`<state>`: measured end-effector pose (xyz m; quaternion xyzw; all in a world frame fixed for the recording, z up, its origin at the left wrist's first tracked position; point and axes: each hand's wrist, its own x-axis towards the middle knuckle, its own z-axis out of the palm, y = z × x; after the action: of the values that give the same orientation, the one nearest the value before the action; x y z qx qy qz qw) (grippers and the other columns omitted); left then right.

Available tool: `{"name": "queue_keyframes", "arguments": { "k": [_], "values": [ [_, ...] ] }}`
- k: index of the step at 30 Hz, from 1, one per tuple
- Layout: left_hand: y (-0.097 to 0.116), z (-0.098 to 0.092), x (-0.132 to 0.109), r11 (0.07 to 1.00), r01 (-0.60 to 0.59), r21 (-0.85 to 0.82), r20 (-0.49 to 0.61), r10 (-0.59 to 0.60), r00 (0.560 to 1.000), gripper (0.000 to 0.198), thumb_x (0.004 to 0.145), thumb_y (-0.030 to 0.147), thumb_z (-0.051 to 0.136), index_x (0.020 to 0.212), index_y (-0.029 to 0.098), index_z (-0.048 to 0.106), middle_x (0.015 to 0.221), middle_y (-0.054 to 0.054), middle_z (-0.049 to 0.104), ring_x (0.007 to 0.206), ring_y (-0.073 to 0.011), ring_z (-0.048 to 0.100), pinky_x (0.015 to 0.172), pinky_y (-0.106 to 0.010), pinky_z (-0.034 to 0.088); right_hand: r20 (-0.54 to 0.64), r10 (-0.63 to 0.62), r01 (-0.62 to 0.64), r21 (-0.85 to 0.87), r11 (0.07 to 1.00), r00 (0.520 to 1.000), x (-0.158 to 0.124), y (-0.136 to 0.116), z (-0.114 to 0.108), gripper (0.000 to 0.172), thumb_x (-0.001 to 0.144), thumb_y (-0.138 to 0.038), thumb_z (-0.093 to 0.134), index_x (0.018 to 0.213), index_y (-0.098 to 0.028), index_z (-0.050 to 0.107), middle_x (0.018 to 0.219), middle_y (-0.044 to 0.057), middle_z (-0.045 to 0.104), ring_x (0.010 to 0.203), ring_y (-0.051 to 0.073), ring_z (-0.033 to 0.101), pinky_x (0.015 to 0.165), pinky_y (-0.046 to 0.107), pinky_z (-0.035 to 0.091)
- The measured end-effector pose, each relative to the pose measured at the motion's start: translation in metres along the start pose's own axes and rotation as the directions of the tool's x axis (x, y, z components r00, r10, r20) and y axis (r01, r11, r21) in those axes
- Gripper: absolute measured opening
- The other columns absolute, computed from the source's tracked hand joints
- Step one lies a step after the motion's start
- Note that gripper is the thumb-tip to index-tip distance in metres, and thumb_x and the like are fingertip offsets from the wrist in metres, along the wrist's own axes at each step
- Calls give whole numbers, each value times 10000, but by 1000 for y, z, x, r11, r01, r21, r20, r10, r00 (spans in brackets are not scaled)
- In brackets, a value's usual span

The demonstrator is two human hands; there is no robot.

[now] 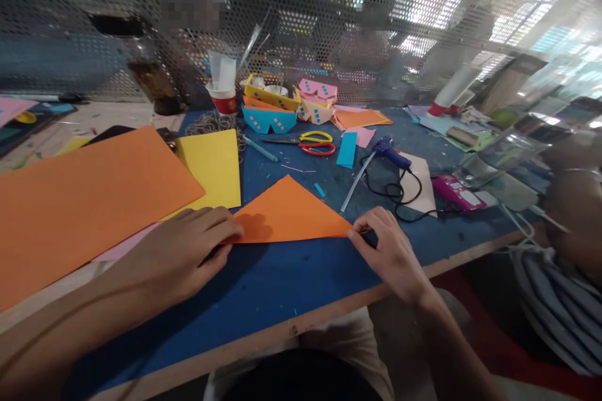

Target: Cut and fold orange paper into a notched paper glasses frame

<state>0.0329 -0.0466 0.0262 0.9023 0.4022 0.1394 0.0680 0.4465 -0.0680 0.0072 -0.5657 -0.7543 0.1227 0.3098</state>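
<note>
An orange paper triangle [289,216] lies on the blue tabletop in front of me, its long edge towards me and its peak pointing away. My left hand [200,244] grips its left corner between thumb and fingers. At the right corner, my right hand [383,247] pinches the tip between thumb and forefinger. Left of the triangle, a large orange sheet [89,194] overlaps a yellow sheet [211,166]. Beyond the peak lie scissors [317,143] with yellow and red handles and a small blue paper strip [347,149].
A blue glue gun [392,151] with a black cord lies to the right, near a magenta device [458,193]. Folded paper pieces [269,119], a paper cup [222,99] and a dark bottle [157,84] stand along the perforated metal screen [301,25]. Another person's arm [576,207] is at the right.
</note>
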Motion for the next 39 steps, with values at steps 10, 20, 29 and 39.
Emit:
{"name": "queue_keyframes", "arguments": {
  "k": [10, 20, 29, 39],
  "values": [
    [18, 24, 28, 985, -72, -155, -177, 44, 983, 379, 1261, 456, 532, 1059, 269, 793, 1019, -40, 832, 913, -245, 789, 767, -359, 556, 7, -9, 9, -6, 1000, 1000, 2, -1, -1, 138, 1084, -197, 711, 969, -268, 689, 1017, 38, 716, 1003, 271, 699, 944, 447, 527],
    [15, 26, 34, 961, 99, -257, -84, -124, 989, 355, 1141, 507, 595, 945, 286, 791, 935, -44, 804, 852, -251, 743, 729, -343, 530, -76, -127, 118, -104, 987, 989, 3, -35, 1, 113, 1188, -254, 692, 1117, -282, 776, 1176, 85, 830, 1167, 312, 730, 1053, 493, 517],
    [16, 29, 37, 950, 156, -272, -64, -179, 982, 279, 1067, 469, 626, 914, 273, 754, 883, -38, 786, 808, -254, 725, 723, -358, 512, 292, -162, 182, -44, 982, 943, 36, -75, 33, 103, 1168, -338, 834, 1121, -248, 852, 1185, 69, 849, 1207, 301, 738, 1051, 457, 490],
    [22, 30, 38, 929, 196, -315, -85, -233, 969, 299, 1044, 484, 642, 859, 269, 740, 823, -35, 751, 750, -243, 685, 672, -357, 492, 302, -78, 73, 27, 997, 950, 40, -75, 37, 146, 1159, -260, 822, 1019, -236, 786, 1098, 48, 811, 1126, 267, 706, 1027, 434, 497]
  ]
}}
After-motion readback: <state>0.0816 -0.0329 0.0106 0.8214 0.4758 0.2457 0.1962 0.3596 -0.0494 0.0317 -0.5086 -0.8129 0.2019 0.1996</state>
